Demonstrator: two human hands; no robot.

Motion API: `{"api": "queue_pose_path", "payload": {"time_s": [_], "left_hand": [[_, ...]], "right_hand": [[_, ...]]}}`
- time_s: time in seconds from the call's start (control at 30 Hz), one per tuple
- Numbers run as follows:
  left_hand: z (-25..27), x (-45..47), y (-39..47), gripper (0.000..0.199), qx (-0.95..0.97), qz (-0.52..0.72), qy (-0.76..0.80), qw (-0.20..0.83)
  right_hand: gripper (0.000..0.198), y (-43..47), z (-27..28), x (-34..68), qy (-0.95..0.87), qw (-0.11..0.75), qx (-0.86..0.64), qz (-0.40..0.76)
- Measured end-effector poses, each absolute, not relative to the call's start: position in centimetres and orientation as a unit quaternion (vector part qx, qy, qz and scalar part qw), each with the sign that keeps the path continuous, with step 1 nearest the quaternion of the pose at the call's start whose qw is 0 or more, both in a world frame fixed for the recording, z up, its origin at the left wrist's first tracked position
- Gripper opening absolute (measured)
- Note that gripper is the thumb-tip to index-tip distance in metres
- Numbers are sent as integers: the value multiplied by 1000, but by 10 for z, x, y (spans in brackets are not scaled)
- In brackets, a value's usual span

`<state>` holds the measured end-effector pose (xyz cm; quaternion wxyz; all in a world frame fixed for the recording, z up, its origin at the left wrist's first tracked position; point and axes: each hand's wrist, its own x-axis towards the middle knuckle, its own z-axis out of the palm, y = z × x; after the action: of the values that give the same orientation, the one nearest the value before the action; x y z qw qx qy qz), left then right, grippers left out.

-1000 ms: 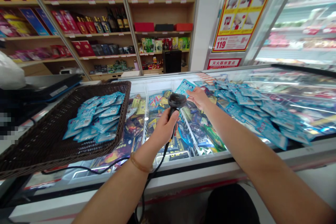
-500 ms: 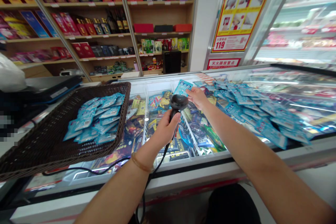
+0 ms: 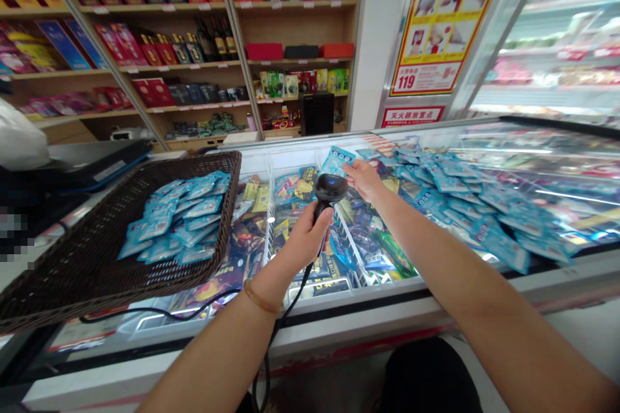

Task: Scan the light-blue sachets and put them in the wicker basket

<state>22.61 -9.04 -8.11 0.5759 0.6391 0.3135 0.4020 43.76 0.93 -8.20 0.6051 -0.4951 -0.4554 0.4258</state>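
The scanner [image 3: 330, 188] is smooth black plastic with a soft sheen, its cable [image 3: 301, 287] dark and rubbery-looking. The packet [image 3: 336, 160] behind it looks like thin, slick plastic film; the packets in the basket [image 3: 179, 213] and the piled packets [image 3: 465, 187] have the same shiny, creased skin. The basket [image 3: 72, 277] is woven and rough. Reflective glass [image 3: 547, 155] tops the freezer, whose front edge [image 3: 349, 332] is smooth. The bracelet [image 3: 260, 297] looks polished, the shelves [image 3: 300, 26] like pale wood, fairly matt.

Left hand [image 3: 309, 233] curled, right hand [image 3: 364, 179] pinched
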Motion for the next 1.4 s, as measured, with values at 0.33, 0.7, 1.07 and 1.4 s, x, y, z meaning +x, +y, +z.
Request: {"api": "queue_pose_path", "payload": {"time_s": [0.33, 0.7, 1.07, 1.4], "left_hand": [[-87, 230, -81, 51, 604, 424, 317, 596], [14, 153, -53, 43, 495, 566, 423, 506], [36, 34, -45, 33, 390, 662, 499, 401], [29, 100, -28, 35, 420, 650, 441, 455]], "right_hand": [[37, 13, -88, 436, -414, 625, -464, 472], [14, 59, -28, 330, -398, 578, -444, 557], [15, 84, 9, 163, -430, 472, -396, 660], [39, 80, -37, 273, -552, 531, -510, 391]]}}
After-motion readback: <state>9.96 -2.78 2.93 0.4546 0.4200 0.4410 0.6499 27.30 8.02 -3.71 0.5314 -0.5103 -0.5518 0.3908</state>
